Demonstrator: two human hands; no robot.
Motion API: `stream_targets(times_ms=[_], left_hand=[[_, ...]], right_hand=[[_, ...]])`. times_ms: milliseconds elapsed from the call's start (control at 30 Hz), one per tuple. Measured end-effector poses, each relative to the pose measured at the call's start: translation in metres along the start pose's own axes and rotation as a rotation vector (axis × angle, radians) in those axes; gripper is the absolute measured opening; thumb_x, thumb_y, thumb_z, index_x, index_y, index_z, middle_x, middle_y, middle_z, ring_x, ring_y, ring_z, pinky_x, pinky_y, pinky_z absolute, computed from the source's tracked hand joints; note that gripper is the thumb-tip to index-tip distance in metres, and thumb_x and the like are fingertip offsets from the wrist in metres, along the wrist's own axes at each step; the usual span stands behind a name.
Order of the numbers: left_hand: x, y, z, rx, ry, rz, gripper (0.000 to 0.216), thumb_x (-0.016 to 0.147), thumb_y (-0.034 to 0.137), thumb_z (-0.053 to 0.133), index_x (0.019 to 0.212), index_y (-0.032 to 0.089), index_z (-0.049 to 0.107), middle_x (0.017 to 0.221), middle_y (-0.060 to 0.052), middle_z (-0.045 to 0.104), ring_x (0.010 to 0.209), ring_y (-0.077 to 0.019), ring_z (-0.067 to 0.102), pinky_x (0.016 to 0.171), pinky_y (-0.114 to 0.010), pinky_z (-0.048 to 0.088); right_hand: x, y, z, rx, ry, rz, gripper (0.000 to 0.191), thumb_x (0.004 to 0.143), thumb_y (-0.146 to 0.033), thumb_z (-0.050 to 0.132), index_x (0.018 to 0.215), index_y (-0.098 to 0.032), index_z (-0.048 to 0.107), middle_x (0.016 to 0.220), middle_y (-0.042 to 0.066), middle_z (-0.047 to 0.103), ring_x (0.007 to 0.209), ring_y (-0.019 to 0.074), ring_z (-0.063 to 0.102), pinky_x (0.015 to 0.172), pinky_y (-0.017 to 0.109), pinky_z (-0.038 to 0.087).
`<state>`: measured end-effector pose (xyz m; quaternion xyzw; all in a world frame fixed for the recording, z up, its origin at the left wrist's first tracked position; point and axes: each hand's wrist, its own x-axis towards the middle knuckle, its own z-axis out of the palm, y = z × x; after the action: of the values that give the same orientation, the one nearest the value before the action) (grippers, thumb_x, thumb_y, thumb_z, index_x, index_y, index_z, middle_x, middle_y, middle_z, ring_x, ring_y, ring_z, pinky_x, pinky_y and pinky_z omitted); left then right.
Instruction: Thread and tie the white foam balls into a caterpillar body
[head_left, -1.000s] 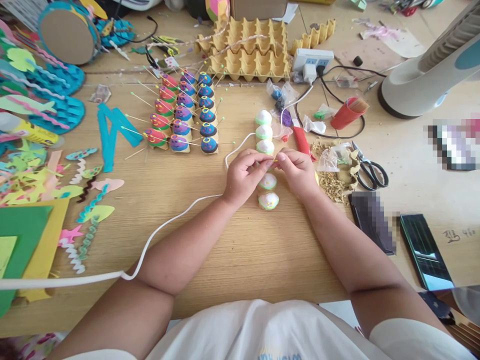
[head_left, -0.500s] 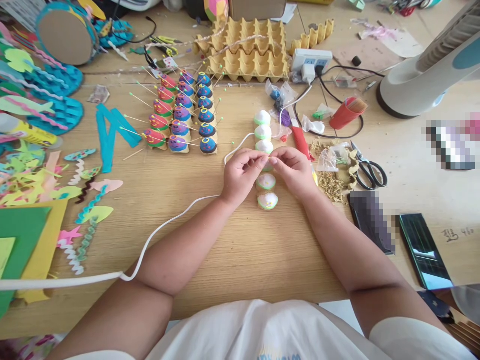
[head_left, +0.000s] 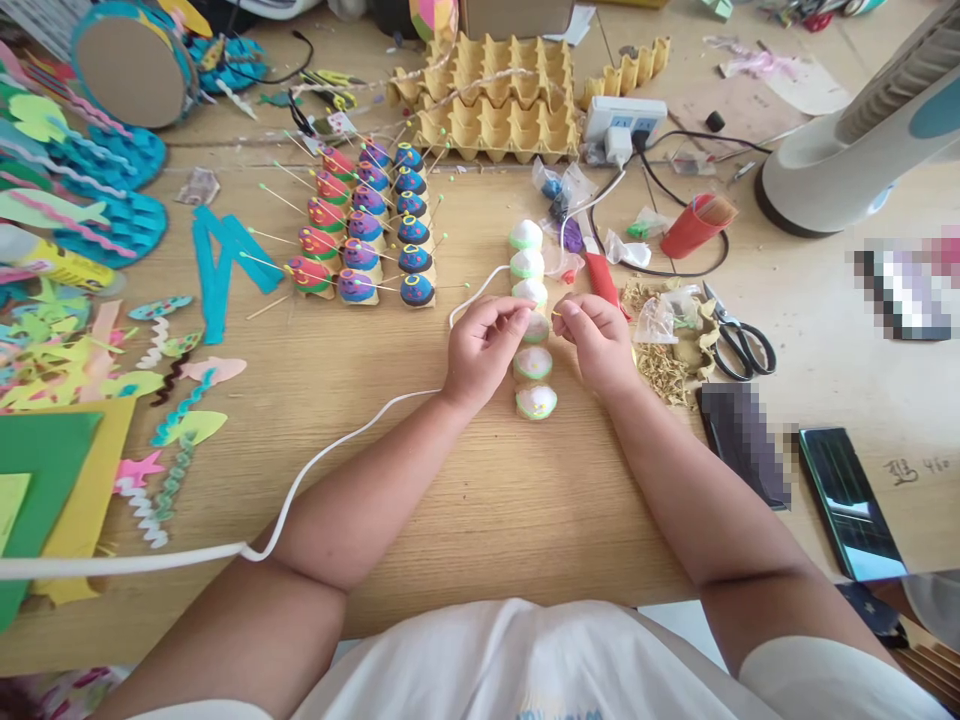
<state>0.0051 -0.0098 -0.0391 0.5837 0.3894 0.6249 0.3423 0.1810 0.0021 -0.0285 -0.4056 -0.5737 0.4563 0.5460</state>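
A column of white, green-rimmed egg-carton cups [head_left: 533, 362] stands on the table between my hands. The nearest cup [head_left: 536, 402] carries small yellow dots. My left hand [head_left: 486, 345] is on the column's left side, thumb and index finger pinched together; whatever they hold is too small to make out. On the right side, my right hand [head_left: 596, 335] pinches a tiny yellow bit [head_left: 556, 315] that looks like soft clay. A gap separates the two hands, and one cup shows in it.
Painted red, purple and blue cups [head_left: 362, 228] with stick feelers stand left of centre. Behind are yellow egg trays [head_left: 499, 100] and a power strip [head_left: 624, 122]. To the right lie scissors [head_left: 739, 340], a phone [head_left: 850, 505] and a fan base [head_left: 814, 180]. A white cord [head_left: 330, 445] crosses the left forearm.
My hands were touching at the fingertips over the column. Now the right hand has drawn away to the right with the yellow bit, while the left stays nearly in place.
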Motion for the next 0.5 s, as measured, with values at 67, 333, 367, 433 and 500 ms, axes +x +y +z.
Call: stream_targets(times_ms=[67, 333, 367, 433, 500], left_hand=[[-0.0002, -0.0010, 0.0003, -0.005, 0.002, 0.003, 0.029, 0.104, 0.053, 0.077, 0.104, 0.026, 0.088, 0.094, -0.002, 0.082, 0.081, -0.0129, 0.067, 0.077, -0.027, 0.054], [-0.0004, -0.0029, 0.0013, -0.028, -0.002, 0.002, 0.026, 0.104, 0.050, 0.078, 0.105, 0.026, 0.087, 0.098, -0.003, 0.083, 0.084, -0.0125, 0.070, 0.079, -0.026, 0.056], [-0.0004, -0.0029, 0.0013, -0.029, -0.002, 0.002, 0.026, 0.104, 0.050, 0.078, 0.105, 0.025, 0.087, 0.098, -0.003, 0.083, 0.084, -0.0124, 0.070, 0.079, -0.026, 0.056], [-0.0005, -0.0029, 0.0012, -0.021, -0.004, 0.001, 0.026, 0.104, 0.050, 0.078, 0.105, 0.026, 0.087, 0.097, -0.003, 0.082, 0.083, -0.0124, 0.069, 0.078, -0.026, 0.055], [-0.0006, -0.0028, 0.0011, -0.012, -0.007, -0.002, 0.027, 0.105, 0.050, 0.077, 0.105, 0.026, 0.087, 0.096, -0.003, 0.082, 0.081, -0.0124, 0.068, 0.077, -0.026, 0.055]], right_hand=[[0.0004, -0.0001, 0.0008, 0.005, 0.021, 0.010, 0.057, 0.090, -0.077, 0.079, 0.073, -0.024, 0.073, 0.070, -0.002, 0.066, 0.065, 0.0125, 0.052, 0.071, 0.031, 0.050], [0.0023, -0.0021, 0.0019, 0.092, 0.016, 0.010, 0.047, 0.088, -0.069, 0.087, 0.082, -0.024, 0.077, 0.075, -0.003, 0.069, 0.064, 0.0093, 0.053, 0.070, 0.028, 0.052], [0.0019, -0.0011, 0.0014, 0.070, 0.021, 0.010, 0.048, 0.089, -0.071, 0.085, 0.081, -0.024, 0.077, 0.073, -0.002, 0.068, 0.063, 0.0097, 0.054, 0.070, 0.029, 0.052], [0.0010, 0.0009, 0.0003, 0.028, 0.035, 0.015, 0.052, 0.090, -0.073, 0.082, 0.076, -0.024, 0.079, 0.069, -0.002, 0.067, 0.062, 0.0108, 0.055, 0.069, 0.030, 0.052], [0.0002, 0.0017, -0.0004, 0.002, 0.048, 0.017, 0.055, 0.090, -0.075, 0.080, 0.072, -0.024, 0.079, 0.064, -0.002, 0.065, 0.061, 0.0112, 0.055, 0.068, 0.030, 0.051]])
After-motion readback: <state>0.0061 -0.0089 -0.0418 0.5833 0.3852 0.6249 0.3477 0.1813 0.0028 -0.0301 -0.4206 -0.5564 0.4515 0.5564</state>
